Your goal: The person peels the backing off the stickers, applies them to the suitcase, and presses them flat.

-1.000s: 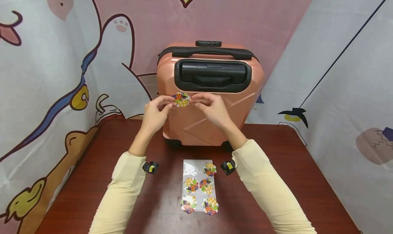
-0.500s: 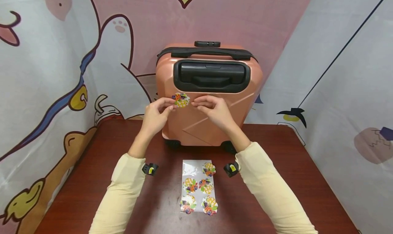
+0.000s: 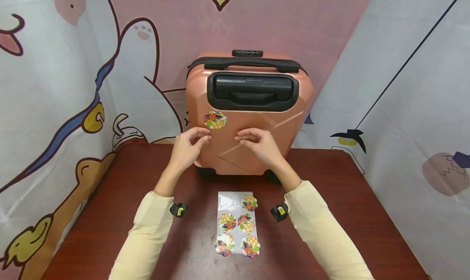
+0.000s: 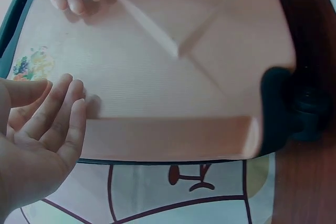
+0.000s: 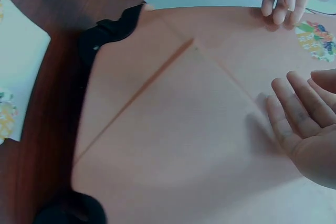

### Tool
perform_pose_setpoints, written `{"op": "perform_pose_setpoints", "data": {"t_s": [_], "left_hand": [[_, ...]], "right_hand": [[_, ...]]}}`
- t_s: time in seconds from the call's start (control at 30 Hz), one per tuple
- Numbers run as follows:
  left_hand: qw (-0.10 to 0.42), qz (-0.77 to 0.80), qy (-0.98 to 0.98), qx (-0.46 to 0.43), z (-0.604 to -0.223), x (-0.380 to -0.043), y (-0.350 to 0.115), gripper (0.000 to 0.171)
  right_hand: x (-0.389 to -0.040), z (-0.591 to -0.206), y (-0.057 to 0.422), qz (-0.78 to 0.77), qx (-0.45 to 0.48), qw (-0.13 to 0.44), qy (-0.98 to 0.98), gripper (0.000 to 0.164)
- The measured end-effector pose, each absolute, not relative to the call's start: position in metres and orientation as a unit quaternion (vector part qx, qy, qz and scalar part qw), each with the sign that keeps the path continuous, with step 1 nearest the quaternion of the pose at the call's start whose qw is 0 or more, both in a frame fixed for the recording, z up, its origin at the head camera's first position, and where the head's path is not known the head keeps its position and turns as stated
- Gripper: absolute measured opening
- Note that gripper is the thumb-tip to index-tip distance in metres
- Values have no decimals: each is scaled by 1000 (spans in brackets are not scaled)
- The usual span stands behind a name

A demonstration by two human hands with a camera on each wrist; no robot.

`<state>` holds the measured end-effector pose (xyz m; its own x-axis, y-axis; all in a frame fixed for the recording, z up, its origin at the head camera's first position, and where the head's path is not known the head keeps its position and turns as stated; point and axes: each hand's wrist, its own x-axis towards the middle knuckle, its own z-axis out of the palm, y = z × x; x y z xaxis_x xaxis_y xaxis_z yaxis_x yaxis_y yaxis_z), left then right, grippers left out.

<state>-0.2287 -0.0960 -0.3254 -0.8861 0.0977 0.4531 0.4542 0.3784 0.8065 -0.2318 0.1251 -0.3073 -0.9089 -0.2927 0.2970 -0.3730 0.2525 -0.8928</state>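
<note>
A round fruit-patterned sticker (image 3: 215, 120) lies flat on the upper left of the pink suitcase (image 3: 249, 149), under the left end of its black handle recess. Just below the sticker is my left hand (image 3: 187, 147), fingers loosely bent and holding nothing. Level with it to the right, my right hand (image 3: 261, 146) hovers in front of the suitcase, also without anything in its fingers. In the right wrist view the sticker (image 5: 316, 40) shows between both hands, free of their fingers. A sticker sheet (image 3: 235, 206) with several similar stickers rests on the table nearer to me.
The suitcase stands upright on black wheels at the back of the dark red-brown table (image 3: 315, 214). Behind it and at both sides hangs a cartoon-printed cloth (image 3: 279, 23). A black wrist device (image 3: 179, 210) is strapped at the left sleeve, another (image 3: 280, 212) at the right.
Both hands held the sticker at first. The right fingers came off it, then the left ones, and both hands dropped lower. The sticker stays on the suitcase.
</note>
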Motion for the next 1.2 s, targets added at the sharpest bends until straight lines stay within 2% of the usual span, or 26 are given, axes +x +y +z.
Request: {"op": "perform_pose_setpoints", "data": {"t_s": [0.57, 1.2], "left_hand": [[115, -524, -829, -161, -378, -221, -94, 15], [-5, -502, -857, -118, -458, -213, -89, 12]], "right_hand": [[-223, -362, 143, 584, 152, -29, -797, 21], [-207, -435, 166, 554, 89, -83, -824, 19]]}}
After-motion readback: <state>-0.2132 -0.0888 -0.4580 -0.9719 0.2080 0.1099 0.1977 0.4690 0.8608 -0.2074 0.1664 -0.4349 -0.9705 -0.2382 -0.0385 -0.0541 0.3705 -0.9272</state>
